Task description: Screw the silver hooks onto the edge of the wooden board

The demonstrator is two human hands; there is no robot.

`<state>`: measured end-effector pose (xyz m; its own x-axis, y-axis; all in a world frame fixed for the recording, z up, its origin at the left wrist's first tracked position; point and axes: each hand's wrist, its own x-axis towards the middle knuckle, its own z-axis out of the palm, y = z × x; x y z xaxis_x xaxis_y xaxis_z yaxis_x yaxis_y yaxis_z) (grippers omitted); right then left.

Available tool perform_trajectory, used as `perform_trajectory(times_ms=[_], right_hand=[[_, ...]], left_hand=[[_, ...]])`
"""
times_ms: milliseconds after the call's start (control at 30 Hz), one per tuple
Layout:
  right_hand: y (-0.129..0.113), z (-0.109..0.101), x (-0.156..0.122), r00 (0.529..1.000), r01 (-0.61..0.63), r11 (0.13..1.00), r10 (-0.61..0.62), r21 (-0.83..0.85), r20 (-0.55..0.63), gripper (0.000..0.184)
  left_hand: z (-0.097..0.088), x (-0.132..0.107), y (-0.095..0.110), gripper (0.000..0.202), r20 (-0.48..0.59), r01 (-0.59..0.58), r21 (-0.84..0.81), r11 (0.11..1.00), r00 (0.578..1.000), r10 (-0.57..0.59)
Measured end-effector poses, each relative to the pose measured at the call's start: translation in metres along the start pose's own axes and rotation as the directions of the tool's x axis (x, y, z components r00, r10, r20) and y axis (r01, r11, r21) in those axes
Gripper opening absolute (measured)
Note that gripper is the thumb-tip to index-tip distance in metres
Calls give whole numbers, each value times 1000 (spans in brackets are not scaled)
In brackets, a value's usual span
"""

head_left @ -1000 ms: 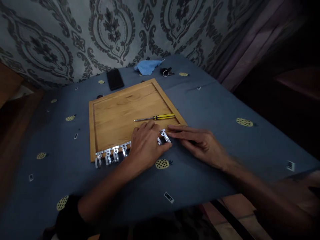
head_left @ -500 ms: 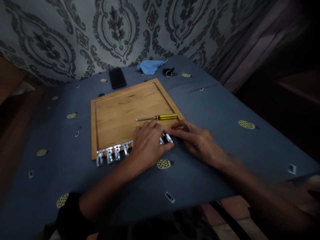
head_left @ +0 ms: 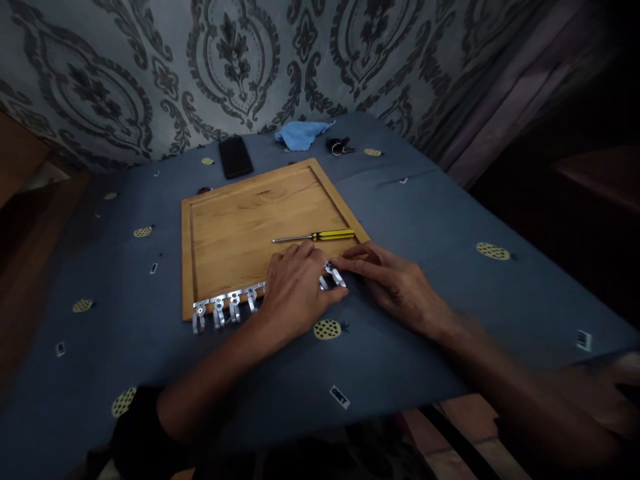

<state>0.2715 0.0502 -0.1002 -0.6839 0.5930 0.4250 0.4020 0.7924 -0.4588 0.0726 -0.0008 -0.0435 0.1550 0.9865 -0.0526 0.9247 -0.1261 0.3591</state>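
A square wooden board [head_left: 240, 227] lies on a table under a blue cloth. Along its near edge runs a row of several shiny metal hooks [head_left: 225, 308]. My left hand [head_left: 295, 293] lies palm down over the middle of that row, fingers together, covering some hooks. My right hand [head_left: 390, 280] sits at the board's near right corner, its fingertips pinched on the rightmost metal hook [head_left: 334, 275]. A yellow-handled screwdriver [head_left: 315, 236] rests on the board just beyond both hands.
A black phone [head_left: 235, 157], a blue rag [head_left: 300, 133] and a bunch of keys [head_left: 339, 145] lie at the far side by the patterned wall. A dark curtain hangs at the right. The table's near edge [head_left: 400, 407] drops off in front of me.
My right hand's fingers have curled from flat to a pinch on the rightmost hook. The left hand has stayed on the row.
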Motion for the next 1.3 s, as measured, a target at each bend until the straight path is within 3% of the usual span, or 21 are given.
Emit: perform_trajectory(times_ms=[167, 267, 367, 533, 633, 767, 867, 967, 1067, 1133, 1233, 1300], right_hand=[[-7, -6, 4, 995, -34, 997, 40, 72, -92, 39], [-6, -14, 13, 989, -85, 996, 88, 25, -120, 33], [2, -19, 30, 988, -150, 978, 144, -142, -57, 32], [20, -16, 63, 983, -40, 958, 89, -284, 163, 31], [26, -14, 71, 975, -14, 958, 77, -287, 209, 27], [31, -20, 67, 973, -48, 987, 81, -156, 214, 26], [32, -25, 62, 981, -159, 987, 158, -2, 111, 25], [23, -28, 65, 958, -242, 949, 266, 203, -103, 18], [5, -34, 76, 850, -259, 874, 409, 410, -334, 16], [-7, -40, 87, 760, -207, 844, 457, 495, -462, 21], [-23, -48, 99, 650, -64, 887, 385, 458, -655, 21], [-31, -51, 102, 623, -12, 907, 336, 421, -706, 20]], left_hand=[[-1, 0, 0, 34, 0, -9, 10, 1000, 1000, 9], [-1, -1, 0, 34, -1, -11, 9, 1000, 1000, 11], [-1, -1, 0, 33, -1, -7, 13, 1000, 1000, 7], [-3, -1, 1, 33, 11, -4, -2, 1000, 1000, 4], [-6, 0, 2, 32, 40, 4, -2, 1000, 999, -4], [-8, 0, 3, 34, 62, 1, 3, 1000, 998, -1], [-10, 1, 3, 34, 86, 12, -5, 1000, 996, -12], [-11, 1, 3, 33, 92, 11, -13, 1000, 996, -10], [-11, 0, 2, 35, 93, 16, -22, 1000, 996, -13], [-10, -1, 1, 35, 97, 18, -31, 999, 995, -14], [-9, -1, 0, 36, 86, 6, -36, 999, 996, -3], [-8, -1, -1, 35, 75, -6, -34, 999, 997, 8]])
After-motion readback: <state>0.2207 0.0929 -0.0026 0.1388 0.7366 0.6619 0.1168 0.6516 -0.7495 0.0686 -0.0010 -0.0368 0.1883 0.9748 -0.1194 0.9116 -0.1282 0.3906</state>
